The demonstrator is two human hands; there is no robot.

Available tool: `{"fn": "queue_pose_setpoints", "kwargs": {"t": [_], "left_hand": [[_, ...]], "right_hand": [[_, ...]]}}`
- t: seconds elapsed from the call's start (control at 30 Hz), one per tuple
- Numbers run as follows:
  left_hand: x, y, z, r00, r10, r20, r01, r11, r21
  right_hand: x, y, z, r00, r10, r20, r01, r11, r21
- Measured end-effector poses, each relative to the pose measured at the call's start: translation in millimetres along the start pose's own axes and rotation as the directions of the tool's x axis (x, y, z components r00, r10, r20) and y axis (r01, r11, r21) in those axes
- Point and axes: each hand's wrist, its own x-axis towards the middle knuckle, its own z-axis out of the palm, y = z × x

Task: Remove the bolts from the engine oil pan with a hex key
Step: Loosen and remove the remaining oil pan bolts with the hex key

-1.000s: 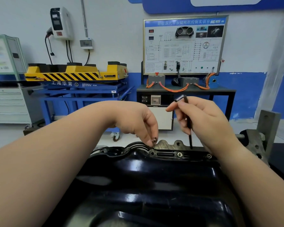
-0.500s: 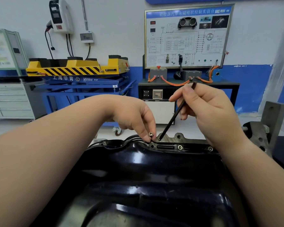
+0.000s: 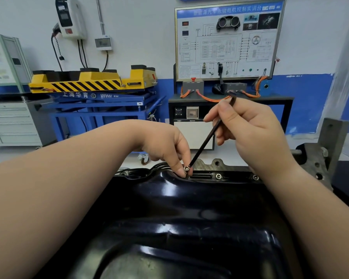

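A glossy black engine oil pan [image 3: 189,214] fills the lower half of the view, its far flange running left to right. My left hand [image 3: 165,148] pinches a small silver bolt [image 3: 186,168] between thumb and forefinger at the far flange. My right hand [image 3: 248,127] holds a black hex key [image 3: 208,139] tilted down to the left, its tip touching the bolt head. Two more bolts [image 3: 218,176] [image 3: 255,177] sit in the flange to the right.
A grey metal engine stand bracket [image 3: 322,156] rises at the right. Behind stand a training panel on a black bench [image 3: 228,43], a yellow and blue lift table [image 3: 93,83] and a grey drawer cabinet [image 3: 10,123] at the left.
My right hand swung the hex key from upright to a slant, bringing its tip onto the bolt that my left fingers hold. The camera view shifted slightly downward.
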Motion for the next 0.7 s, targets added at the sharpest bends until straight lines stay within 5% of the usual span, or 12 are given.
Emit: {"fn": "queue_pose_setpoints", "kwargs": {"t": [0.7], "left_hand": [[-0.3,-0.4,-0.8,1.000,-0.021,0.003,0.021,1.000,0.021]], "right_hand": [[-5.7,-7.1,-0.7,0.973,-0.132,0.191,0.166,0.970,-0.176]]}}
